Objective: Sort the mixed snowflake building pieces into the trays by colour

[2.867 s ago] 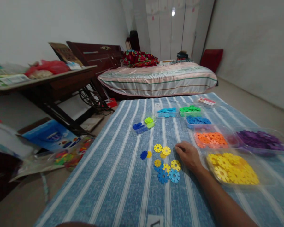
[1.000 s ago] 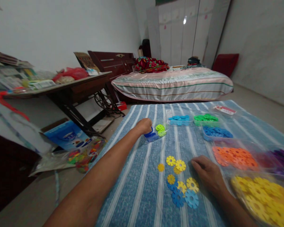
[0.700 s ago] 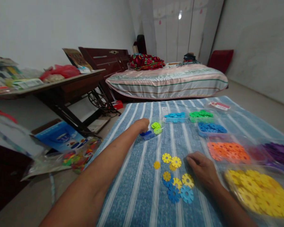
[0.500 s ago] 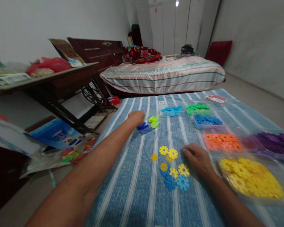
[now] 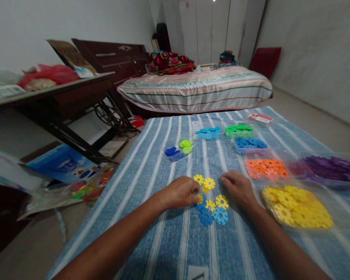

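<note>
My left hand [image 5: 181, 191] is closed low over the cloth, its fingertips at the left edge of a small group of snowflake-shaped plastic discs. One yellow disc [image 5: 200, 199] shows partly past the fingers; whether they grip anything is hidden. To the right of the group rests my right hand [image 5: 239, 188], its fingers curled together and their inside out of sight. Between the hands lie several yellow discs [image 5: 209, 183], a dark blue disc [image 5: 206, 217] and a light blue disc [image 5: 221, 216]. Beyond them stands a small clear box [image 5: 177, 156] with dark blue and lime green pieces.
Clear tubs hold light blue [image 5: 208, 133], green [image 5: 239, 130], blue [image 5: 251, 144], orange [image 5: 267, 168], purple [image 5: 332, 169] and yellow discs [image 5: 299, 206]. They stand on the striped cloth [image 5: 151, 155]. A wooden sewing table [image 5: 81, 91] is at the left, a bed [image 5: 198, 89] behind.
My left hand has come back from the small clear box to the discs in front of me, where it covers the spot of a loose yellow disc. My right hand stays beside the group.
</note>
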Demonstrator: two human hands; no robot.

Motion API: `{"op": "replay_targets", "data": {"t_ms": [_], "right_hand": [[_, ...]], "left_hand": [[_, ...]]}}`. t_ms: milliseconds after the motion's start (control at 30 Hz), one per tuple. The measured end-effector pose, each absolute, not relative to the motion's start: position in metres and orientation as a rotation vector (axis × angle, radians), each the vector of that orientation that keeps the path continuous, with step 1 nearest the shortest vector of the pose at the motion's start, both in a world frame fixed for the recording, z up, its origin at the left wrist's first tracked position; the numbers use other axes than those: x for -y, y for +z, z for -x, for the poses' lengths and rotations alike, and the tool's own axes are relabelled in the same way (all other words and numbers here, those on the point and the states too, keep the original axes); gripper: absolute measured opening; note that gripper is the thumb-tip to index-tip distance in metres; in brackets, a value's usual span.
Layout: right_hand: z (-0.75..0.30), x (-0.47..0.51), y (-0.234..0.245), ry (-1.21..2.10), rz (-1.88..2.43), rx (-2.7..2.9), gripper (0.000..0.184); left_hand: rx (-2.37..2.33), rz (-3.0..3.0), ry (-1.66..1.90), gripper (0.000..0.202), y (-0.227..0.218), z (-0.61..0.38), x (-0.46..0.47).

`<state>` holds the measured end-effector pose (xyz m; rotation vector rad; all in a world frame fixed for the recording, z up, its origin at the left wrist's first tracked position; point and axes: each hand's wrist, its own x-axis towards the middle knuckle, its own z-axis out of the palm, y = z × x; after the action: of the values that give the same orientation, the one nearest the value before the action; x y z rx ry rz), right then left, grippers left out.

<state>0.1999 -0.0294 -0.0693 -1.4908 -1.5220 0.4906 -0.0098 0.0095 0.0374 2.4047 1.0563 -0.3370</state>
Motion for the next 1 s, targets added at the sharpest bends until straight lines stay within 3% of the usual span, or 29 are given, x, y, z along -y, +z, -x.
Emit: {"op": "replay_targets", "data": {"t_ms": [233, 567, 1000], "right_hand": [[-0.2, 0.028, -0.069, 0.483, 1.494, 1.521, 0.024], [-0.199, 0.023, -0.072, 0.476, 1.49, 1.518, 0.02], [-0.199, 0.022, -0.072, 0.489, 1.499, 1.516, 0.02]], "left_hand": [[-1.213, -2.346, -0.245, 0.01, 0.01, 0.012, 0.003], [-1.289, -2.142, -0.15, 0.019, 0.008, 0.014, -0.001], [-1.218, -1.932, 0.075, 0.017, -0.001, 0.026, -0.01]]}}
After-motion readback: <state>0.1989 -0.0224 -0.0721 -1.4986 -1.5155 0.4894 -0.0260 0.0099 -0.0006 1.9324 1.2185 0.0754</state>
